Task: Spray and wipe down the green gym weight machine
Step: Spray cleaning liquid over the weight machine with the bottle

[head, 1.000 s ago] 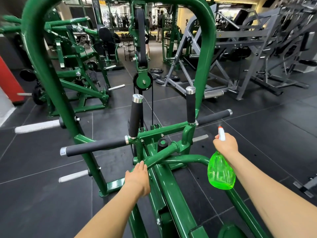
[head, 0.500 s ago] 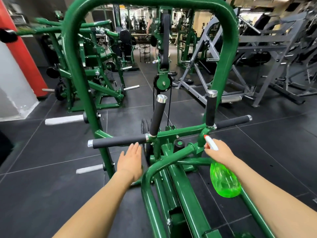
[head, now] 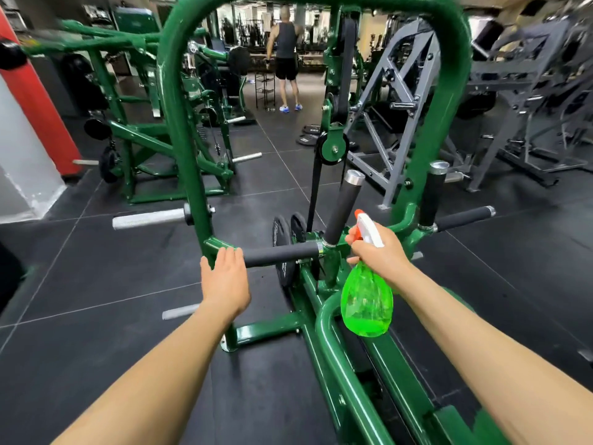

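The green weight machine (head: 179, 130) fills the head view, its arched frame ahead and its base rails running toward me. My right hand (head: 380, 252) grips a translucent green spray bottle (head: 367, 303) by its neck, the white and orange nozzle pointing up-left toward the upright black handle (head: 341, 208). My left hand (head: 226, 277) is stretched forward with straight fingers, its fingertips at the left end of the horizontal black foam handle (head: 282, 253). No cloth is in view.
Chrome weight pegs (head: 147, 218) stick out left of the frame. Black plates (head: 282, 248) hang by the belt and pulley (head: 332, 149). Another green machine (head: 134, 130) stands at left, grey racks (head: 401, 101) at right. A person (head: 285, 56) stands far ahead. A red and white column (head: 29, 123) is at left.
My view swung left and closer. My left hand rose from the lower rail to the end of the horizontal handle. My right hand brought the bottle left, near the upright handle.
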`<state>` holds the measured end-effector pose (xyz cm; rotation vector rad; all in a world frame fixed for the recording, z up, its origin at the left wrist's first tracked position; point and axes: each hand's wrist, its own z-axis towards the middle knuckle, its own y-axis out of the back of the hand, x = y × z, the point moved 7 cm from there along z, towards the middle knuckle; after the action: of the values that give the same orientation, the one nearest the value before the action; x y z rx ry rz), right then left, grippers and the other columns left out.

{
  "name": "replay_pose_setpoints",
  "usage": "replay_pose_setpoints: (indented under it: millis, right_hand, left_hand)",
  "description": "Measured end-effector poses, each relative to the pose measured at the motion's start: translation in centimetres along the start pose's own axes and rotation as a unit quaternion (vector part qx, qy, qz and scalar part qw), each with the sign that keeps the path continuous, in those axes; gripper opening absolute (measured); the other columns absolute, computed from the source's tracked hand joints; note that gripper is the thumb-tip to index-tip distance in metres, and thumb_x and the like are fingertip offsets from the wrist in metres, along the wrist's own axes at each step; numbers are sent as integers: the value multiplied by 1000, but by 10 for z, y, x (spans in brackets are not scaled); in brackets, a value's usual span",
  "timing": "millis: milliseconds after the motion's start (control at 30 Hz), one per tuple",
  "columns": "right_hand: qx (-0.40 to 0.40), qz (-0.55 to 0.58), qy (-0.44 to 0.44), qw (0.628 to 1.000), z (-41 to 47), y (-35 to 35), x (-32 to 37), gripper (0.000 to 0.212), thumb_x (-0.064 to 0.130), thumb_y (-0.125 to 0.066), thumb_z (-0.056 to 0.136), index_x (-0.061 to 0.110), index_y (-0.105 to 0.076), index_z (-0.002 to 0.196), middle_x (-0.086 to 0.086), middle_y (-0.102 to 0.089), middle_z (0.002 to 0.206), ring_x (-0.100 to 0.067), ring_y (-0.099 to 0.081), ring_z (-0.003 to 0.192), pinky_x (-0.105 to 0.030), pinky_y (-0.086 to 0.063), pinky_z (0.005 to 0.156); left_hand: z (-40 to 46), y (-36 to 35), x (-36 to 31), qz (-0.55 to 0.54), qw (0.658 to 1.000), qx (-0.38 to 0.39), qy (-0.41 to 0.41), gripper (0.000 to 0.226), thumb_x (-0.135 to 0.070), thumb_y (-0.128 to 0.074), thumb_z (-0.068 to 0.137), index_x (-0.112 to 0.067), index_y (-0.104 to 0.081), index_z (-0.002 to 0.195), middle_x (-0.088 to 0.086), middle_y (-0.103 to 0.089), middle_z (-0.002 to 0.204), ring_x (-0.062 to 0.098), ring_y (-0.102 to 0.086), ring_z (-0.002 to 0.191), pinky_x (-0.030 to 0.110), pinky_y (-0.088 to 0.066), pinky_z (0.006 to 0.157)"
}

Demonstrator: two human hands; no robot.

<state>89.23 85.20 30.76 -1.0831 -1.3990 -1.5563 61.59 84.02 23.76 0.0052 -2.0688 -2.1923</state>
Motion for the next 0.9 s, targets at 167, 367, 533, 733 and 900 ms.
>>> replay_pose_setpoints:
  millis: [167, 367, 533, 733, 900]
  right_hand:
    - [-22, -121, -23, 992, -8, -28, -2, 10, 4, -55, 83, 11, -56, 76, -8, -59, 75, -29, -66, 68, -40, -59, 70]
    - [-91, -126, -82, 984, -20, -40, -24, 17, 6, -55, 78, 21, -55, 71, -14, -67, 91, -36, -66, 87, -51, -54, 84]
    - [-29, -205, -96, 974, -35, -69, -19, 19, 3, -56, 81, 17, -57, 68, -16, -68, 87, -36, -67, 83, -49, -55, 81]
    - [81, -154, -83, 981, -64, -123, -8, 11, 1, -53, 82, 11, -59, 82, -12, -63, 87, -18, -56, 64, -36, -60, 67]
    - [119, -144, -69, 980, -77, -166, -1, 13, -1, -54, 83, 11, -57, 79, -6, -56, 75, -18, -54, 64, -40, -60, 67]
  left_hand:
    - [-2, 0, 15, -31, 996, 8, -84, 74, -28, -52, 86, -10, -18, 149, 4, -21, 155, 19, -15, 144, 45, -22, 116]
    - [-9, -3, 27, -46, 987, 15, -154, 78, -27, -50, 90, -9, -7, 153, 4, -3, 162, 20, -2, 149, 42, -16, 119]
    - [-11, -7, 36, -52, 979, 21, -194, 78, -25, -49, 91, -10, -4, 153, 4, 3, 162, 19, 1, 149, 41, -17, 119]
    - [-12, -17, 63, -63, 985, 24, -156, 83, -27, -51, 91, -11, 2, 154, 3, -1, 162, 19, -1, 149, 44, -19, 118]
    - [-16, -13, 62, -29, 985, 22, -166, 81, -19, -45, 91, -10, 5, 153, 3, 10, 161, 20, 9, 149, 48, -12, 119]
